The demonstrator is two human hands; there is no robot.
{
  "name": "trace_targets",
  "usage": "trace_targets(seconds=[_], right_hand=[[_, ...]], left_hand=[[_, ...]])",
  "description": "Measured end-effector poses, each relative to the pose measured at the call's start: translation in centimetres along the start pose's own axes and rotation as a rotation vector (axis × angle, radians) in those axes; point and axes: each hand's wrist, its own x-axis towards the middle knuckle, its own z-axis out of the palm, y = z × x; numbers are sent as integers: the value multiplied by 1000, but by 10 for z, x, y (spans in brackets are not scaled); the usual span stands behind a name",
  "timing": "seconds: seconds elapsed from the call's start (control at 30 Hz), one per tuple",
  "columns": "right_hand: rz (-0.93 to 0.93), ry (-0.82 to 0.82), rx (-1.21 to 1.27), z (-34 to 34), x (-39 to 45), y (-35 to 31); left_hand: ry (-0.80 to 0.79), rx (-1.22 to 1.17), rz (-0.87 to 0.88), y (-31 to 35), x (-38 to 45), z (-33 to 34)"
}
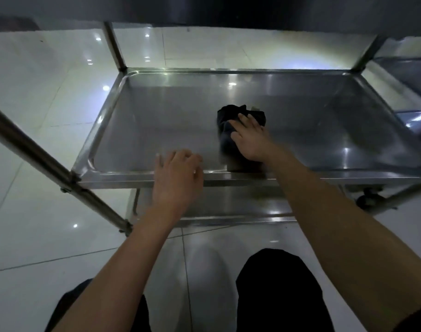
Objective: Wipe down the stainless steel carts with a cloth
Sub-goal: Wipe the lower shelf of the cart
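Stainless steel is filling most of the view: a cart (300, 173) with a shallow rimmed shelf (156, 116) is standing on a glossy tiled floor (37, 92), and a lower shelf (228, 204) is showing beneath the near rim. A dark cloth (228, 113) is lying bunched on the shelf, a little right of the middle and nearer the near edge than the far one. The right hand (250, 140) is pressing flat on the cloth with its fingers spread and reaching toward the far left, covering the cloth's near part, while the far part is sticking out beyond the fingertips. The left hand (178, 176) is resting over the near rim of the shelf, left of the cloth and apart from it, with its fingers loosely curled and holding nothing; whether it is gripping the rim or only hovering above it I cannot tell, since it is blurred. Upright posts (114, 46) are rising at the shelf's corners, and a slanted tube (37, 152) is crossing the left side. A caster (367, 200) is showing under the right near corner. The person's dark trouser legs (276, 295) are showing at the near edge, over the floor.
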Motion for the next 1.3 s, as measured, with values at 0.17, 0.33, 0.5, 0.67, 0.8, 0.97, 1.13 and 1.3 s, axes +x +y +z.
trace_targets(seconds=[0.17, 0.33, 0.5, 0.67, 0.8, 0.97, 1.13, 1.3], right_hand=[[121, 61, -26, -16, -44, 75], [193, 78, -40, -26, -80, 123], [186, 92, 3, -18, -86, 123], [120, 85, 34, -13, -98, 107], [75, 150, 64, -8, -103, 94], [-2, 144, 162, -11, -103, 80], [-57, 149, 91, -3, -118, 82], [-47, 144, 68, -9, -125, 100]], left_hand=[[-60, -87, 211, 84, 8, 32], [-135, -46, 298, 127, 10, 56], [-73, -19, 238, 130, 5, 66], [-86, -42, 196, 125, 3, 63], [-79, -69, 207, 122, 1, 60], [-70, -61, 195, 125, 3, 60], [-77, -57, 193, 125, 6, 61], [-93, -73, 180, 130, 5, 58]])
